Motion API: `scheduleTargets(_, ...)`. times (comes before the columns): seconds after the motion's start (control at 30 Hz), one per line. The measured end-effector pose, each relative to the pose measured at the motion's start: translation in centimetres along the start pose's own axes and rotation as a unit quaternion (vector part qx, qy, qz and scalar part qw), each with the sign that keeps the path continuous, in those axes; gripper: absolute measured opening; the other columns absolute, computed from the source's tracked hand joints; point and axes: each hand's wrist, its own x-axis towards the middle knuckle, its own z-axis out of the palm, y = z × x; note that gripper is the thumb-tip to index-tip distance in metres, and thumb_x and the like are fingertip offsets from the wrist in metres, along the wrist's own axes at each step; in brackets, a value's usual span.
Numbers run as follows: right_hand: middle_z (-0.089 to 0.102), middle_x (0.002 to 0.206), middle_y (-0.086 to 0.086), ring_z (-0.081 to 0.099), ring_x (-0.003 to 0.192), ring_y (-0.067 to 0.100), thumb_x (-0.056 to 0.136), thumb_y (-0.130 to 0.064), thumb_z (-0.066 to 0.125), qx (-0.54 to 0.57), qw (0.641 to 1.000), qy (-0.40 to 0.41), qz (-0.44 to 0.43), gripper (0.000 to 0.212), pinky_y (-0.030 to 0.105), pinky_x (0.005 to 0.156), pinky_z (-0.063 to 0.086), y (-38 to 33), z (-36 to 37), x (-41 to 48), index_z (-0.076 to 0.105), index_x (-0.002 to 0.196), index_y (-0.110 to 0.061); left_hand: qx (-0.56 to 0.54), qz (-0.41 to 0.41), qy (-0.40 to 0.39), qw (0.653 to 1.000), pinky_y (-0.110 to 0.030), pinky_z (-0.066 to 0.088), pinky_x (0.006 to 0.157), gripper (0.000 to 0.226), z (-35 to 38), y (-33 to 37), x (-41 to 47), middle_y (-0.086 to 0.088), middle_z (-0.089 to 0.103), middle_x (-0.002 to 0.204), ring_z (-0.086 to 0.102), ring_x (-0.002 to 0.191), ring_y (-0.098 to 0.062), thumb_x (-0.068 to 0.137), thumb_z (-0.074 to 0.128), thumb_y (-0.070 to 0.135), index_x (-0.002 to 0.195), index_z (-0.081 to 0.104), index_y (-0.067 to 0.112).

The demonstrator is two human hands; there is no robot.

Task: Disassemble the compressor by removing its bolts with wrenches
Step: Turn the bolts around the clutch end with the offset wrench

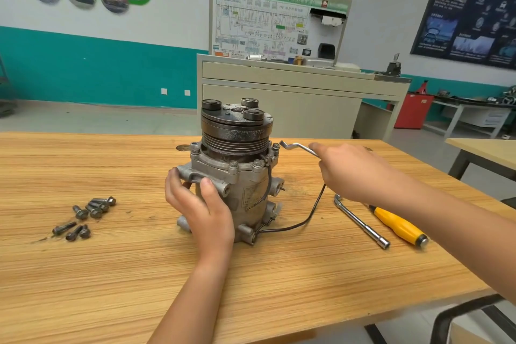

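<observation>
Steel wrench [297, 147], in the closed grip of the right hand [349, 173], runs toward 9 o'clock, its end just beside a flange bolt [276, 146] on the upright compressor [237, 165] at the middle of the tabletop [111, 274], left hand [201, 204] clasping its housing.

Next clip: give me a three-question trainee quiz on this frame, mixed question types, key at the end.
1. True or false: the left hand grips the compressor.
2. The right hand holds: A hammer, B offset wrench, C pliers.
3. Fill in: the loose bolts lie on the table to the compressor's ____.
Key: 1 true; 2 B; 3 left.
</observation>
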Motion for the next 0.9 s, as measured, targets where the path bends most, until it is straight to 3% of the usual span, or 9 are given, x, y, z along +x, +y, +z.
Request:
scheduleTargets(0.13,0.044,0.064,-0.002,0.040,0.054,0.012,0.091,-0.004,0.038,-0.011,1.000,-0.007,-0.005,0.040,0.024,0.041,0.026,-0.6,-0.8,-0.1,0.040,0.128,-0.019,0.002,0.005,0.000,1.000,-0.044,0.026,0.112,0.069,0.0,0.0,0.0,-0.006,0.015,0.147,0.022,0.138,-0.018,0.086,0.032,0.036,0.144,0.019,0.002)
scheduleTargets(0.23,0.034,0.059,-0.002,0.036,0.051,0.015,0.086,0.004,0.038,-0.093,0.995,-0.003,-0.041,0.048,0.025,0.038,0.024,-1.6,-1.6,-0.1,0.035,0.130,-0.013,0.006,0.005,-0.001,1.000,-0.044,0.026,0.112,0.069,0.0,0.0,-0.1,-0.007,0.014,0.148,0.021,0.139,-0.020,0.086,0.032,0.036,0.144,0.019,0.001)
scheduleTargets(0.43,0.030,0.057,0.003,0.029,0.044,0.018,0.086,0.008,0.038,-0.213,0.974,-0.021,-0.071,0.062,0.028,0.035,0.023,-3.2,-2.0,-0.5,0.013,0.142,0.003,0.012,0.007,-0.002,1.000,-0.040,0.023,0.114,0.069,0.0,0.0,-0.2,-0.007,0.011,0.151,0.016,0.139,-0.012,0.087,0.031,0.036,0.145,0.017,0.002)
scheduleTargets(0.53,0.038,0.063,0.002,0.039,0.053,0.022,0.092,-0.006,0.036,-0.220,0.972,-0.010,-0.080,0.049,0.025,0.037,0.022,-2.9,-2.1,-0.2,0.022,0.139,0.003,0.006,0.009,-0.003,1.000,-0.031,0.020,0.113,0.068,0.1,0.1,-0.2,-0.007,0.010,0.152,0.014,0.135,-0.005,0.087,0.031,0.034,0.145,0.017,0.003)
scheduleTargets(0.63,0.033,0.058,-0.002,0.034,0.049,0.017,0.095,-0.024,0.031,-0.207,0.973,-0.011,-0.101,0.033,0.024,0.040,0.023,-1.7,-2.6,0.7,0.042,0.119,-0.006,0.007,0.008,-0.002,1.000,-0.028,0.020,0.112,0.068,0.2,0.1,-0.2,-0.004,0.011,0.150,0.014,0.135,-0.005,0.087,0.032,0.034,0.145,0.017,0.002)
scheduleTargets(0.73,0.036,0.058,-0.002,0.032,0.048,0.012,0.096,-0.018,0.030,-0.192,0.973,-0.026,-0.122,0.029,0.024,0.041,0.023,0.4,-1.9,2.3,0.039,0.123,-0.011,0.006,0.015,0.001,1.000,-0.031,0.020,0.113,0.068,0.1,-0.1,-0.2,0.004,0.013,0.141,0.014,0.132,-0.003,0.087,0.032,0.033,0.145,0.018,0.001)
scheduleTargets(0.83,0.047,0.067,-0.001,0.039,0.051,0.012,0.093,-0.006,0.039,-0.189,0.974,-0.008,-0.127,0.044,0.024,0.043,0.031,2.4,-0.4,4.3,0.027,0.135,-0.012,0.018,0.024,0.007,1.000,-0.024,0.019,0.111,0.067,0.2,-0.3,-0.2,-0.002,0.015,0.146,0.015,0.133,-0.005,0.087,0.032,0.032,0.145,0.018,0.000)
scheduleTargets(0.9,0.057,0.088,0.005,0.050,0.067,0.018,0.092,-0.002,0.043,-0.172,0.972,0.039,-0.152,0.044,0.028,0.058,0.045,3.2,0.8,6.1,0.029,0.133,-0.008,0.033,0.024,0.009,0.999,-0.014,0.015,0.105,0.067,0.3,-0.5,-0.2,-0.007,0.013,0.151,0.014,0.131,-0.001,0.088,0.030,0.033,0.145,0.017,0.001)
